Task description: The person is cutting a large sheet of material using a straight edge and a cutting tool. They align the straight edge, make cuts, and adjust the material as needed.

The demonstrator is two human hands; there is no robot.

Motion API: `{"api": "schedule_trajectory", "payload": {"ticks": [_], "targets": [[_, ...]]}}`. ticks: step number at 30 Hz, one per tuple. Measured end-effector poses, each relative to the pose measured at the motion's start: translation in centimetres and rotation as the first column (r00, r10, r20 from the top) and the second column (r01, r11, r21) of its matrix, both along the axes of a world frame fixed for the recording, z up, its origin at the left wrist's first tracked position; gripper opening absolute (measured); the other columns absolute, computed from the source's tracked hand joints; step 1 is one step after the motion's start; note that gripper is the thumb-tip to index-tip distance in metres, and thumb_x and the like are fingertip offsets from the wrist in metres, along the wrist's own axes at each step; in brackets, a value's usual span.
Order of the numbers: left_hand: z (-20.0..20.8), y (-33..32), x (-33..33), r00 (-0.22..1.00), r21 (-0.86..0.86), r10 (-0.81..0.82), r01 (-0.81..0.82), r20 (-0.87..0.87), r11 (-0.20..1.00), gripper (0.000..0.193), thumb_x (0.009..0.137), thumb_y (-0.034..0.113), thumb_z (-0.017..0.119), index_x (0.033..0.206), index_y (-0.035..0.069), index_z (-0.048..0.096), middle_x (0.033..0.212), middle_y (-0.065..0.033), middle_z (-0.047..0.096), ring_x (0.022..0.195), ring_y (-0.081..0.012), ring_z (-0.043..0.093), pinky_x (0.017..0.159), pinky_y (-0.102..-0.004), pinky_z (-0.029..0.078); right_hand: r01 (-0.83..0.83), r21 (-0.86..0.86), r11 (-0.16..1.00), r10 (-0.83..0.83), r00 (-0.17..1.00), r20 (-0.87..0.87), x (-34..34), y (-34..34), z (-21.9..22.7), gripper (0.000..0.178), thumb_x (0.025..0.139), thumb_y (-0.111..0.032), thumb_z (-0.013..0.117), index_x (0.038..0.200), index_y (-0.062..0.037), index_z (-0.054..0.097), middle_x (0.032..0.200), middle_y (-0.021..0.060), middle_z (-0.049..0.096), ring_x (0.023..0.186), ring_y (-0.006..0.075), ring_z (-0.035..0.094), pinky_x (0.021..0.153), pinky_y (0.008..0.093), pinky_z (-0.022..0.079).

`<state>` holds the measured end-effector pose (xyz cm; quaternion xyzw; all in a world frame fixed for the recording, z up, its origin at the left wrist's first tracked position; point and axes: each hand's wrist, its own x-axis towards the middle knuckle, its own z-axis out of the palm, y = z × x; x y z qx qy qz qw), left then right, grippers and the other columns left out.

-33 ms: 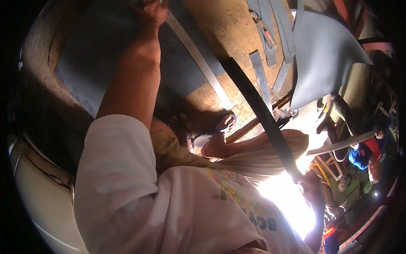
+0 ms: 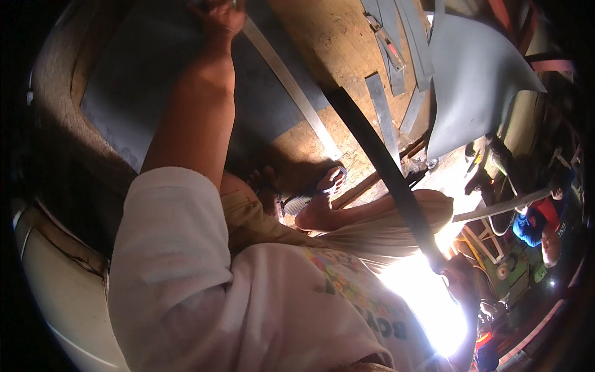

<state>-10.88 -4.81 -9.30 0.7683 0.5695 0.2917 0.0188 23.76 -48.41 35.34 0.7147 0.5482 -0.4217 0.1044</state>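
Note:
At the top edge, my left hand (image 2: 224, 18) lies over the upper end of a long metal straightedge (image 2: 291, 85). Its fingers look spread, though the picture's edge cuts them off. Beneath the straightedge is a dark grey flat sheet (image 2: 124, 111), resting on a worn wooden board. My right hand (image 2: 458, 274), at lower right beside bright glare, is closed round the near end of a long dark strip (image 2: 378, 158). The strip slants up and away across my right knee, its far end over the board.
A utility knife (image 2: 387, 43) lies among several cut grey strips (image 2: 409, 37) on the wooden board (image 2: 310, 31). A curved grey sheet (image 2: 477, 80) stands right of them. My sandalled foot (image 2: 325, 192) rests near the straightedge's lower end. Another person (image 2: 539, 223) holds a pole at far right.
My right hand and the dark strip have shifted very slightly downward and to the right. At far right, the other person and the pole have moved a little. My left hand stays put.

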Motion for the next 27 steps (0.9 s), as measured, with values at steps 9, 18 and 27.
{"api": "schedule_trajectory", "payload": {"ticks": [9,18,27], "targets": [[1.1,0.0,1.3,0.967,0.120,-0.224,0.209,0.125,0.971,0.055,0.106,0.041,0.050,0.151,0.009,0.047,0.153,-0.0142,0.049,0.147,-0.0333,0.039,0.121,-0.0555,0.030,0.040,0.051,0.998,-0.049,0.983,0.177,4.6,1.5,3.6,0.035,0.088,0.003,0.062,0.122,-0.0047,0.069,0.117,0.0123,0.066,0.110,0.0278,0.064,0.098,0.0390,0.049],[-1.7,0.5,-0.6,0.989,-0.063,-0.146,0.147,0.019,0.987,0.061,0.107,0.046,0.046,0.158,0.015,0.035,0.164,-0.0138,0.032,0.153,-0.0425,0.022,0.124,-0.0523,0.028,-0.562,0.471,0.680,0.095,0.705,0.703,17.2,24.9,7.0,0.037,0.092,0.000,0.058,0.128,-0.0035,0.068,0.127,0.0118,0.067,0.117,0.0251,0.064,0.104,0.0353,0.048],[3.1,-0.4,0.5,0.944,-0.251,-0.063,-0.021,-0.324,0.968,0.067,0.106,0.054,0.043,0.161,0.018,0.028,0.165,-0.0121,0.028,0.154,-0.0371,0.023,0.119,-0.0682,0.023,-0.383,0.759,0.526,0.123,0.918,0.378,4.8,26.5,10.0,0.034,0.090,-0.005,0.065,0.123,0.0012,0.068,0.108,0.0078,0.071,0.091,0.0151,0.064,0.081,0.0293,0.051]]}}
